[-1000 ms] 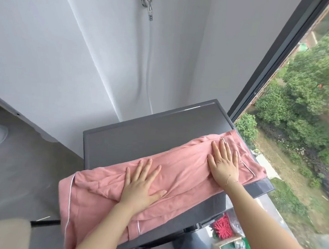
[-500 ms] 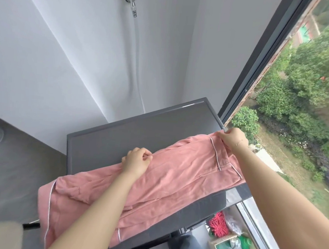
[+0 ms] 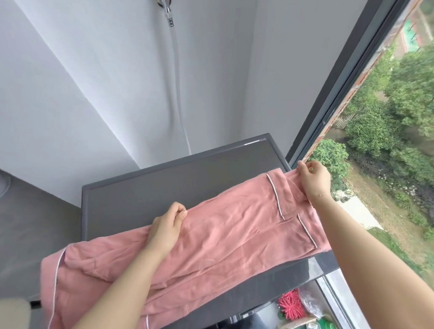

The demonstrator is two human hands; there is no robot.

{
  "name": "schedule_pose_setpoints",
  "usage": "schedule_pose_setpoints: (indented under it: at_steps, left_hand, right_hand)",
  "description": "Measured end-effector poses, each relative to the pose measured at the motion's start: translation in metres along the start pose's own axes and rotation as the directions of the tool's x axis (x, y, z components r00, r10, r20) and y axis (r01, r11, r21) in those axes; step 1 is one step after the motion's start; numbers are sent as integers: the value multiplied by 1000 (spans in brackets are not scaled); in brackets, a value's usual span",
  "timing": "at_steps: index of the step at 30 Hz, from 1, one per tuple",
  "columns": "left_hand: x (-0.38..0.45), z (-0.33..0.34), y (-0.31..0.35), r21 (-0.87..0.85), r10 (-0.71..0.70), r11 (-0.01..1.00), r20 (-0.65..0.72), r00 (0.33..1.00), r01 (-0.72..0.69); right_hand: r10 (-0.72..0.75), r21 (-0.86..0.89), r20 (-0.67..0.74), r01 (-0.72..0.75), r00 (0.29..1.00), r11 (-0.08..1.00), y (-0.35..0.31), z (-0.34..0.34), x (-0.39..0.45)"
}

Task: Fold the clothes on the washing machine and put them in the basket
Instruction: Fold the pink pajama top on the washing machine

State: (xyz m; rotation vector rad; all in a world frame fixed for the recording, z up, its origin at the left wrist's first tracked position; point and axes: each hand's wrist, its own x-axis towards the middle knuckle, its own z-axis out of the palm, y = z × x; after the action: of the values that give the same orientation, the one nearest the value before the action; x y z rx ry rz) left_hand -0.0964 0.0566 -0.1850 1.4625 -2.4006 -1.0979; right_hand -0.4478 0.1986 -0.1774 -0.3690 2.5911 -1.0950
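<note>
While both hands grip it, the garment sits as below.
Garment: a pink pyjama piece (image 3: pixel 231 237) with white piping lies in a long band across the grey washing machine top (image 3: pixel 173 182), running from 8 o'clock to 2 o'clock; its 8 o'clock end hangs over the edge.
Left hand: the left hand (image 3: pixel 166 229) pinches the far edge of the cloth near its middle, fingers curled.
Right hand: the right hand (image 3: pixel 311 180) grips the 2 o'clock end, fingers closed on the fabric, right by the window frame (image 3: pixel 343 101).
Risk, slip: the overhanging end could drag the whole piece off the smooth top once the hands lift.
Risk, fold: uneven pulls from the two hands would likely skew the fold or bunch the layers beneath.
Hidden: no basket is in view, so I cannot place it.
Unclear: clutter at 5 o'clock below the machine, red and green items (image 3: pixel 300 316), is hard to identify.
</note>
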Motion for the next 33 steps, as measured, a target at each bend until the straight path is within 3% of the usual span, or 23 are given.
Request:
schedule_pose_setpoints:
  at_steps: [4,7,9,11,14,16,19,22,25,27,29,31,33]
  left_hand:
    - [1,0,11,164,-4,987,51,999,-4]
    - [2,7,21,243,10,970,65,998,-26]
    - [4,12,31,227,-5,974,128,992,-24]
    - [7,17,41,186,-37,983,185,982,2]
    - [14,21,46,61,-44,998,212,976,32]
    - [19,20,43,20,-22,1000,250,968,18]
    - [26,18,44,80,-16,997,252,968,-4]
    - [27,21,56,318,19,946,156,988,-68]
    - [13,32,80,422,171,889,47,984,-175]
    - [-1,49,96,462,309,823,123,943,-330]
    - [-15,73,101,495,347,743,291,892,-451]
    - [-24,90,97,551,303,692,364,881,-466]
    - [-26,101,89,577,277,687,354,893,-442]
  right_hand:
    - [41,-224,68,-25,997,974,6,4,0]
    - [-66,-251,39,74,997,965,5,0,-10]
    - [-168,-252,56,176,984,951,3,-3,-18]
    - [-202,-313,181,251,962,916,-2,-1,-27]
    - [-124,-374,391,281,912,884,-7,8,-31]
    - [-110,-349,423,274,899,896,-8,7,-29]
    - [-152,-323,309,253,939,912,-9,-8,-30]
    - [-109,-330,177,163,978,930,-2,-12,-38]
    - [-30,-325,61,48,998,945,14,-16,-50]
    - [-8,-312,21,14,1000,950,27,-24,-58]
    - [17,-305,76,7,997,952,40,-29,-67]
    - [16,-309,123,23,992,951,48,-29,-79]
    - [-28,-343,93,59,995,937,48,-26,-91]
